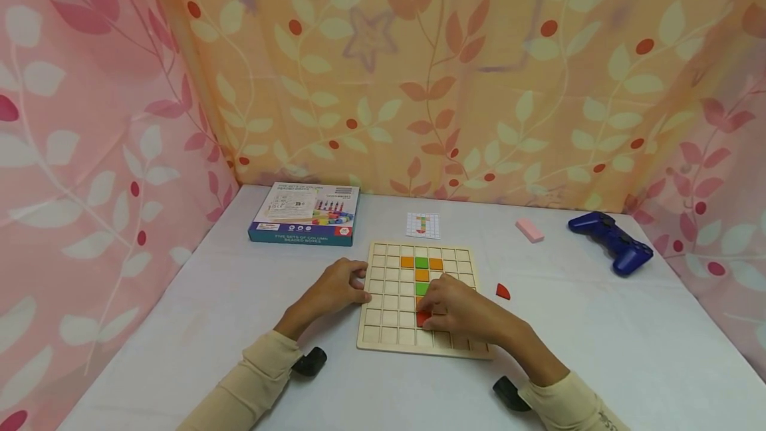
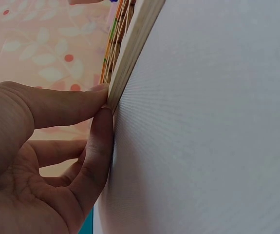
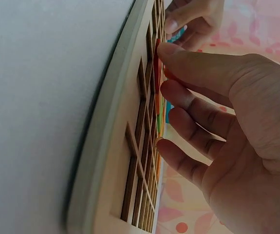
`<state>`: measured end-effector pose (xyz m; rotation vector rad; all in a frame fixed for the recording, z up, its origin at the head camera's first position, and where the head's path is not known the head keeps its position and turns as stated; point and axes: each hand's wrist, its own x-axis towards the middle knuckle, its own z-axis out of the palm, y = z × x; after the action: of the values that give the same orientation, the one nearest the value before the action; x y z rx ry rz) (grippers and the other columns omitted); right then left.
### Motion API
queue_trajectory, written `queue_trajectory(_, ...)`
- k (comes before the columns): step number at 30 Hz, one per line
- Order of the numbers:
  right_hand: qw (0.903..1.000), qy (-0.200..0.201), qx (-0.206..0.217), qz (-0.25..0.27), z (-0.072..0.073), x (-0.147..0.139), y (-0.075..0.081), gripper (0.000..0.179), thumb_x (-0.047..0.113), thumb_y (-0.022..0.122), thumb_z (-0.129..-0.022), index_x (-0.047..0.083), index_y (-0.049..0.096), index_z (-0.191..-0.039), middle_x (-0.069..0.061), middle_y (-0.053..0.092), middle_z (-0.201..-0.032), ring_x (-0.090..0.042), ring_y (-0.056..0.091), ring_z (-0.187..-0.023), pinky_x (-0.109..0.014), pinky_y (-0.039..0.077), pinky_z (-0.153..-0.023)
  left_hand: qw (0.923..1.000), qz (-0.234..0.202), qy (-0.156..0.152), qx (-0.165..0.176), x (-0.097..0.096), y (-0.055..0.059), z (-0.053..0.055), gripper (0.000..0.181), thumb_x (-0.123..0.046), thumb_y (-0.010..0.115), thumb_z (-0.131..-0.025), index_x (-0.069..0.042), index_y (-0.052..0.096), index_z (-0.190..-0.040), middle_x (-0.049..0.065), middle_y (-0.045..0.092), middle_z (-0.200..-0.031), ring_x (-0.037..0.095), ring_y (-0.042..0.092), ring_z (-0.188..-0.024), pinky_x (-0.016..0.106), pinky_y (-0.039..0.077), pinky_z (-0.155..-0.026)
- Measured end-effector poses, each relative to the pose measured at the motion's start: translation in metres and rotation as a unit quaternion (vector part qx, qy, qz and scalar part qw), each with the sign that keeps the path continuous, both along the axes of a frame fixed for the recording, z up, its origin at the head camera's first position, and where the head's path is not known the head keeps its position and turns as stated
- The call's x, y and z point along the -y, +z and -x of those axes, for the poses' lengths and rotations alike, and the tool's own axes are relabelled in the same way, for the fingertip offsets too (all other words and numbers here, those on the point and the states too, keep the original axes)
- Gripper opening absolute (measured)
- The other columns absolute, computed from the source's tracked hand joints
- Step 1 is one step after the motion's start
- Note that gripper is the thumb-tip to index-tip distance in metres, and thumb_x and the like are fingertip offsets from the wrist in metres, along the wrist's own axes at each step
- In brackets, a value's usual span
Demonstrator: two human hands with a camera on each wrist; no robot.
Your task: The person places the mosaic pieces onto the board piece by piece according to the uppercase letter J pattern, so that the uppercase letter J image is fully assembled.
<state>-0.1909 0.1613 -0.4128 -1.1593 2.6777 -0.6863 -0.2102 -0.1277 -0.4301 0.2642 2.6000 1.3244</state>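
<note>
A wooden grid board (image 1: 376, 333) lies flat on the table. Orange and green square tiles, including a green tile (image 1: 421, 263), form a row near its far side and a column below it. At the column's near end is a red tile (image 1: 422, 319), partly covered by my right hand (image 1: 457, 308). The thumb and fingers of that hand hold the red tile at the board's surface. My left hand (image 2: 52, 146) grips the board's left edge, thumb on the upper rim and a finger against the side. A red quarter-round piece (image 1: 503, 292) lies right of the board.
Behind the board lies a small pattern card (image 1: 422, 225) with a coloured figure on a grid. A boxed set (image 1: 302, 215) sits at the back left. Toward the back right are a pink block (image 1: 529, 231) and a blue game controller (image 1: 612, 243). Patterned curtains surround the white table (image 1: 197, 351).
</note>
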Motion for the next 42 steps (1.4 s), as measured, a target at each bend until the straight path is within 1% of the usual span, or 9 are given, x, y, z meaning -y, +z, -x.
queue_trajectory(10, 0.9997, -0.011, 0.013, 0.015, -0.001, -0.002, 0.000, 0.021, 0.014, 0.084, -0.091, 0.015, 0.082, -0.112, 0.011, 0.075, -0.105, -0.009, 0.056, -0.102, -0.028, 0.052, -0.088, 1.0000, 0.002, 0.001, 0.004, -0.001, 0.002, -0.001, 0.068, -0.004, 0.087, -0.085, 0.006, 0.059, -0.145, 0.009, 0.062, -0.118, 0.018, 0.063, -0.097, 0.033, 0.058, -0.087)
queue_trajectory(13, 0.9997, -0.010, 0.008, 0.020, -0.001, -0.004, 0.000, 0.022, 0.014, 0.084, -0.091, 0.016, 0.082, -0.113, 0.011, 0.074, -0.106, -0.010, 0.059, -0.102, -0.029, 0.053, -0.089, 1.0000, 0.005, 0.002, 0.002, -0.001, 0.001, -0.001, 0.067, -0.004, 0.088, -0.085, 0.006, 0.059, -0.145, 0.010, 0.062, -0.118, 0.018, 0.063, -0.097, 0.033, 0.059, -0.087)
queue_trajectory(16, 0.9994, -0.014, 0.003, 0.031, 0.000, -0.009, 0.002, 0.023, 0.009, 0.081, -0.091, 0.015, 0.081, -0.113, 0.010, 0.074, -0.104, -0.012, 0.061, -0.100, -0.031, 0.053, -0.090, 1.0000, 0.006, 0.003, -0.001, -0.001, 0.001, -0.001, 0.067, -0.004, 0.088, -0.085, 0.006, 0.059, -0.145, 0.010, 0.063, -0.119, 0.017, 0.064, -0.097, 0.033, 0.059, -0.086)
queue_trajectory(19, 0.9983, -0.034, 0.014, 0.045, 0.005, -0.020, 0.007, 0.024, 0.005, 0.080, -0.091, 0.014, 0.080, -0.113, 0.007, 0.074, -0.103, -0.015, 0.062, -0.099, -0.032, 0.054, -0.089, 1.0000, 0.004, 0.002, -0.001, -0.001, 0.000, 0.000, 0.068, -0.004, 0.087, -0.085, 0.006, 0.059, -0.145, 0.010, 0.063, -0.119, 0.017, 0.065, -0.097, 0.034, 0.059, -0.086)
queue_trajectory(24, 0.9920, -0.101, 0.057, 0.049, 0.016, -0.046, 0.016, 0.021, 0.009, 0.079, -0.093, 0.012, 0.080, -0.114, 0.004, 0.072, -0.102, -0.019, 0.061, -0.099, -0.032, 0.052, -0.087, 1.0000, 0.001, 0.001, 0.000, 0.000, 0.000, -0.001, 0.068, -0.004, 0.087, -0.085, 0.006, 0.059, -0.145, 0.010, 0.063, -0.120, 0.017, 0.064, -0.097, 0.034, 0.059, -0.086)
queue_trajectory(28, 0.9886, -0.134, 0.058, 0.036, 0.026, -0.070, 0.019, 0.022, 0.008, 0.077, -0.092, 0.011, 0.080, -0.114, 0.002, 0.071, -0.099, -0.020, 0.060, -0.097, -0.032, 0.051, -0.084, 1.0000, 0.002, 0.002, 0.003, 0.000, 0.001, -0.001, 0.068, -0.005, 0.087, -0.085, 0.006, 0.058, -0.146, 0.010, 0.063, -0.121, 0.017, 0.064, -0.097, 0.033, 0.059, -0.086)
queue_trajectory(33, 0.9874, -0.144, 0.062, 0.019, 0.034, -0.099, 0.020, 0.027, 0.008, 0.080, -0.087, 0.011, 0.079, -0.114, 0.002, 0.072, -0.100, -0.021, 0.061, -0.096, -0.030, 0.050, -0.078, 1.0000, 0.006, 0.005, 0.004, -0.001, 0.001, -0.001, 0.068, -0.005, 0.087, -0.086, 0.005, 0.058, -0.146, 0.010, 0.062, -0.120, 0.017, 0.064, -0.097, 0.033, 0.058, -0.086)
queue_trajectory(37, 0.9848, -0.145, 0.094, 0.019, 0.036, -0.113, 0.017, 0.034, 0.005, 0.083, -0.082, 0.012, 0.079, -0.115, -0.001, 0.073, -0.103, -0.022, 0.061, -0.094, -0.030, 0.050, -0.078, 1.0000, 0.007, 0.003, -0.002, 0.000, 0.001, -0.001, 0.068, -0.005, 0.088, -0.085, 0.006, 0.058, -0.146, 0.010, 0.063, -0.120, 0.017, 0.065, -0.096, 0.034, 0.058, -0.085)
queue_trajectory(42, 0.9775, -0.160, 0.135, 0.025, 0.037, -0.122, 0.013, 0.043, 0.000, 0.084, -0.077, 0.010, 0.077, -0.118, -0.003, 0.073, -0.106, -0.022, 0.059, -0.093, -0.031, 0.050, -0.078, 0.9999, 0.006, -0.001, -0.009, 0.000, 0.002, -0.002, 0.068, -0.005, 0.088, -0.084, 0.007, 0.059, -0.145, 0.010, 0.064, -0.120, 0.016, 0.065, -0.096, 0.035, 0.058, -0.086)
